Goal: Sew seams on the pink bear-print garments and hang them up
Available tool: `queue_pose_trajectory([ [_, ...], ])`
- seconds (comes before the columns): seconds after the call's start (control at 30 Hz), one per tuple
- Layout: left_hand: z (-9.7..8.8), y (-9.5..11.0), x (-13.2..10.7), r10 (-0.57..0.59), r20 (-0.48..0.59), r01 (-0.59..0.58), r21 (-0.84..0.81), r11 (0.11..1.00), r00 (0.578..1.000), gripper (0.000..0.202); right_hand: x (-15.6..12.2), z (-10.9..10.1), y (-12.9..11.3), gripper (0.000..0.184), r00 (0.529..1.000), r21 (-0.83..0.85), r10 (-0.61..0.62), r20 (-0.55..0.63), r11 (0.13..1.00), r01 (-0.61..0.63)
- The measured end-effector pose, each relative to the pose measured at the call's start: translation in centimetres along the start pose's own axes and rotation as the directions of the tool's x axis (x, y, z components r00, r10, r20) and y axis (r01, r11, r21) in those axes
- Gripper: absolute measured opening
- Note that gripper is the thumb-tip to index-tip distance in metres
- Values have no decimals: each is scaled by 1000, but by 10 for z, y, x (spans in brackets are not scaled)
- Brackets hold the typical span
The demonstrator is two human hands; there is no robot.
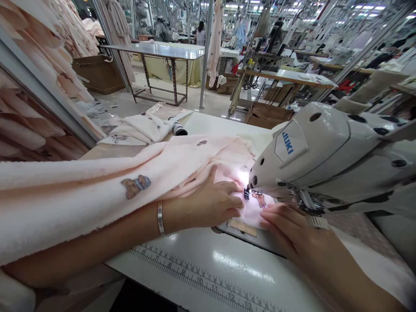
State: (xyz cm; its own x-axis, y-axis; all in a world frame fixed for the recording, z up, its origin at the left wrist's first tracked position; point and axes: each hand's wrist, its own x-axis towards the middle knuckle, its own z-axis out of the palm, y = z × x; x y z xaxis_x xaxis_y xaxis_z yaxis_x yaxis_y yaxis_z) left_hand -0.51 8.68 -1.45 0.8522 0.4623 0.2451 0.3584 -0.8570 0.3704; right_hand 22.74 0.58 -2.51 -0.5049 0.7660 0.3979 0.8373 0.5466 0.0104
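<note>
Pale pink plush fabric (182, 162) with small printed bears runs over my left forearm and under the needle area of a white JUKI sewing machine (302, 151). My left hand (216, 199) lies on the cloth just left of the presser foot (246, 193), fingers stretched out and apart. On the right, the fingers of my right hand (289, 223) are close together at the fabric's edge, seemingly pinching it beside a printed bear (260, 199). The thumb is partly hidden. A bright lamp lights the cloth around the foot.
A printed ruler (198, 277) crosses the front of the white sewing table (162, 260). Folded pale cloth (139, 128) and a black-and-white roll (179, 128) lie behind the fabric. Hanging pink garments (42, 65), a metal table (162, 50) and cardboard boxes (99, 73) stand beyond.
</note>
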Motion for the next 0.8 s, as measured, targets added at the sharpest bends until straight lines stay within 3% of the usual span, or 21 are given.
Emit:
queue_pose_trajectory([
  [0.1,3,0,-2,4,4,-4,0,1000,1000,19,12,-3,-16,17,991,139,-126,49,983,118],
  [0.33,10,-6,3,-9,-33,8,-35,999,999,17,20,16,-14,14,992,220,-58,110,975,32],
  [0.63,8,-5,-1,19,-7,-18,45,999,1000,19,15,14,-18,15,992,254,-22,123,967,-10],
  [0.8,13,-10,0,136,-28,-132,105,986,990,21,13,14,-16,17,995,253,-37,98,968,11],
])
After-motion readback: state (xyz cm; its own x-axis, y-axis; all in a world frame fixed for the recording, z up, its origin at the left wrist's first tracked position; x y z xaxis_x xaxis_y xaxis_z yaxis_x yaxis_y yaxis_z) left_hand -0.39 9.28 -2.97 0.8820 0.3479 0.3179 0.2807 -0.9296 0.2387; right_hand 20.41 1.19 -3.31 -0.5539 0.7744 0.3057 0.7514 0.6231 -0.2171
